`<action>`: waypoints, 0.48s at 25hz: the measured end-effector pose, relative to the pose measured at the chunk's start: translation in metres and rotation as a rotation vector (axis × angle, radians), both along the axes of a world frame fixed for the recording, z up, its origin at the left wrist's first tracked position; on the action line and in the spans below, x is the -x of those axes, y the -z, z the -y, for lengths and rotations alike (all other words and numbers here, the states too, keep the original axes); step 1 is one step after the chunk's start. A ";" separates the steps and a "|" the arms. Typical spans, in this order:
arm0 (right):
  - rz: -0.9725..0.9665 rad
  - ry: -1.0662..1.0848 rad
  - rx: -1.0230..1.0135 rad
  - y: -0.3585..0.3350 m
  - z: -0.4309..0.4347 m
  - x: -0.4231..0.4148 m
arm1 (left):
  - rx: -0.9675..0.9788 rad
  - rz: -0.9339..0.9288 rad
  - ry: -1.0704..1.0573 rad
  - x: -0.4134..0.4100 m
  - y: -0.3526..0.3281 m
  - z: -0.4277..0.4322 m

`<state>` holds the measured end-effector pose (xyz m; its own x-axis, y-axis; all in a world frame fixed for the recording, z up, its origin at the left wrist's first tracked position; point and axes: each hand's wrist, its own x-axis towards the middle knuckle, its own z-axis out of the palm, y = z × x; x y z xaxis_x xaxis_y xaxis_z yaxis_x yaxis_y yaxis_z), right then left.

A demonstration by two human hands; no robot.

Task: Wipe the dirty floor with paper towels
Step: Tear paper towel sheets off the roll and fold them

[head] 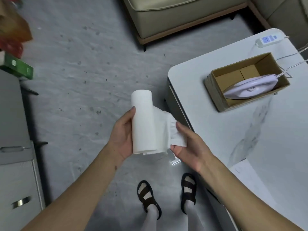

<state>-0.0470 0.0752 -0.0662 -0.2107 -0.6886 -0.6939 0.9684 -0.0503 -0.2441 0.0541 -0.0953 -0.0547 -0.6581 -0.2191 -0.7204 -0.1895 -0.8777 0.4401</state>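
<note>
Grey floor (75, 90) is showing dark spots (98, 112) upper left | left hand (120, 137) is gripping paper towel roll (143, 122) steady | right hand (190, 147) is pinching loose sheet (166, 124), probably for tearing.

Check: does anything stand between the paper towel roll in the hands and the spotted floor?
Nothing visible does. The left hand grips the paper towel roll, the right hand pinches its loose sheet, and the spotted floor ahead lies open below them. The table stands off to the right, the sofa beyond the spots.

Left hand (122, 137) grips paper towel roll (143, 122); right hand (190, 147) pinches loose sheet (168, 129) above spotted floor (75, 80).
</note>
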 end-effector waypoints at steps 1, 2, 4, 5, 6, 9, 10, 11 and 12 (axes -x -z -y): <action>-0.012 0.047 -0.009 -0.006 0.004 0.003 | -0.013 -0.025 -0.004 -0.003 0.005 0.004; -0.050 0.074 -0.030 -0.013 0.007 0.009 | -0.013 -0.037 0.023 -0.006 0.006 0.007; -0.217 0.049 -0.048 -0.028 0.010 0.023 | 0.011 -0.015 0.128 -0.010 0.011 0.012; -0.325 -0.007 -0.055 -0.035 0.010 0.029 | 0.019 0.014 0.155 -0.011 0.013 0.013; -0.424 -0.061 -0.056 -0.040 0.011 0.033 | 0.035 0.038 0.163 -0.010 0.015 0.015; -0.487 -0.111 -0.016 -0.051 0.012 0.036 | 0.204 0.033 0.224 -0.005 0.018 0.019; -0.437 -0.103 -0.016 -0.052 0.010 0.039 | 0.270 0.042 0.256 -0.003 0.017 0.018; -0.363 -0.071 -0.025 -0.051 0.007 0.043 | 0.314 0.065 0.285 -0.001 0.017 0.018; -0.290 -0.024 -0.060 -0.048 0.003 0.046 | 0.334 0.101 0.301 0.001 0.016 0.018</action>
<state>-0.0933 0.0724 -0.0183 -0.3902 -0.6555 -0.6466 0.8584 -0.0051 -0.5130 0.0534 -0.1132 -0.0706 -0.6579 -0.2598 -0.7068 -0.4708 -0.5906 0.6554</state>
